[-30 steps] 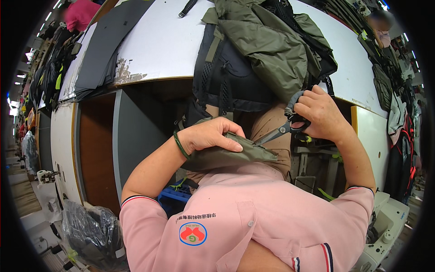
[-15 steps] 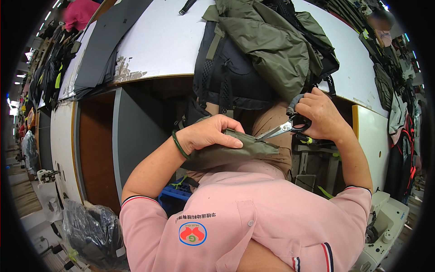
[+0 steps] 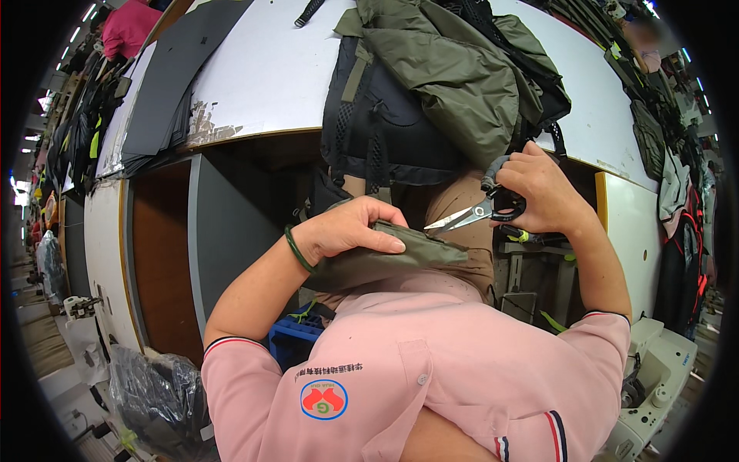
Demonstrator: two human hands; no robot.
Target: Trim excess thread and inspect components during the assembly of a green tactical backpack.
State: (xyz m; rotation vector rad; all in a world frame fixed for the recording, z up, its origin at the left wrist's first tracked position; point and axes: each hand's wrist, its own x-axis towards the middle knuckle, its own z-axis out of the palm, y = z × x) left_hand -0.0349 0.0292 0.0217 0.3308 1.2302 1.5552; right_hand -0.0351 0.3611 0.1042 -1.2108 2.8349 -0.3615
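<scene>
Olive cloth (image 3: 377, 266) in the left hand (image 3: 350, 229), scissors (image 3: 483, 209) in the right hand (image 3: 543, 189)

The left hand pinches the cloth near its upper edge, thumb laid flat on top and the other fingers bent behind the fold. The right hand is curled around the dark handles of the scissors, and the metal blades point left toward the cloth's upper edge; whether the tips touch it, I cannot tell. The cloth lies low in front of the person's pink shirt (image 3: 462, 331), over the lap, between the two hands. A dark green bracelet (image 3: 299, 249) circles the left wrist.

Beyond the hands, a black and olive bag (image 3: 396, 115) lies on a white table (image 3: 269, 69) and hangs over its near edge. Dark grey sheets (image 3: 173, 85) are stacked on the table's left part, some reaching past the edge. Below the table, a blue crate (image 3: 289, 344) sits near the person's left side. A white sewing machine (image 3: 658, 385) stands at the lower right, and a bundle in clear plastic (image 3: 158, 393) at the lower left.
</scene>
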